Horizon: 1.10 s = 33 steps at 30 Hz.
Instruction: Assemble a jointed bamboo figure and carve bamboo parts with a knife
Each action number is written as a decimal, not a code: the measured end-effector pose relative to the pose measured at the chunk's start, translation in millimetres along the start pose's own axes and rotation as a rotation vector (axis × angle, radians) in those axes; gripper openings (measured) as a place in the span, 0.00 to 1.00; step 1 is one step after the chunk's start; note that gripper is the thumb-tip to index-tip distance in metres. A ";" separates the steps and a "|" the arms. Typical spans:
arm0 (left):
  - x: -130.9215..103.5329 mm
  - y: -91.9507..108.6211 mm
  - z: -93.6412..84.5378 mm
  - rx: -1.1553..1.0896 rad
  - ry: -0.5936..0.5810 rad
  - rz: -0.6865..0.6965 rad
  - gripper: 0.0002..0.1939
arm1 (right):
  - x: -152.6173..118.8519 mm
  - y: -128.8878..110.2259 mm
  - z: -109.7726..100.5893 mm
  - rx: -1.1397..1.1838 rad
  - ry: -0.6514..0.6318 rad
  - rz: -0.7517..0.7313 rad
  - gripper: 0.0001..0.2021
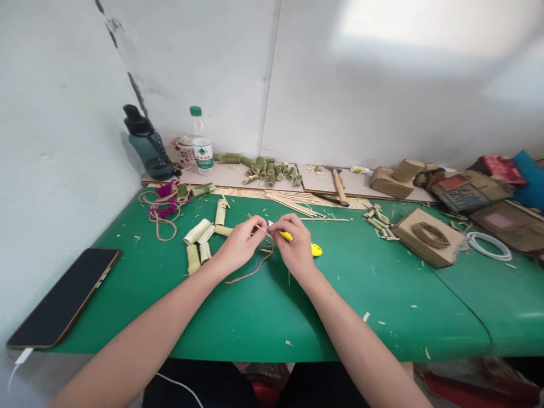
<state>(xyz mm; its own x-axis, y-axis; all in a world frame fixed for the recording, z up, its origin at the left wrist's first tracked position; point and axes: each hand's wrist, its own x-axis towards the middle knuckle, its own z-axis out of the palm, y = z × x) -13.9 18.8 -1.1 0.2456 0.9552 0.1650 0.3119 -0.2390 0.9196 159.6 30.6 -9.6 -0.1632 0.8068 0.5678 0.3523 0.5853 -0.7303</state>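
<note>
My left hand (244,241) and my right hand (294,241) meet fingertip to fingertip over the middle of the green table (204,323). The left fingers pinch a thin stick. My right fingers are pressed together on something too small to make out. A piece of brown twine (251,274) trails from beneath the fingertips onto the table. The yellow tool (316,250) lies partly hidden behind my right hand. Left of my left hand are several cut bamboo pieces (196,231), some joined in a figure-like shape, one with a face drawn on it.
A phone (63,297) lies at the left edge. Along the wall stand a dark bottle (151,150), a water bottle (203,150), bamboo pieces (271,170) and a hammer (339,187). Thin sticks (293,203) lie ahead; a cardboard piece (420,226) is right.
</note>
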 end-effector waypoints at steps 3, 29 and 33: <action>0.9 -3.8 1.4 -0.019 0.002 -0.011 0.08 | -0.9 1.4 -1.8 -0.064 -0.006 -0.045 0.09; 6.8 -14.1 0.6 -0.122 -0.029 -0.049 0.15 | -2.5 -3.2 -3.4 -0.169 -0.219 -0.057 0.06; 6.0 -13.1 0.1 -0.109 -0.031 -0.058 0.15 | -6.7 2.4 2.6 0.011 -0.150 0.085 0.07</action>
<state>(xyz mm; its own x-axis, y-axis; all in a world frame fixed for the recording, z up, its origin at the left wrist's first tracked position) -16.4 27.7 -12.3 0.2593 0.9605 0.1009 0.2247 -0.1617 0.9609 159.1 26.8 -16.1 -0.2696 0.8559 0.4413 0.3603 0.5146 -0.7780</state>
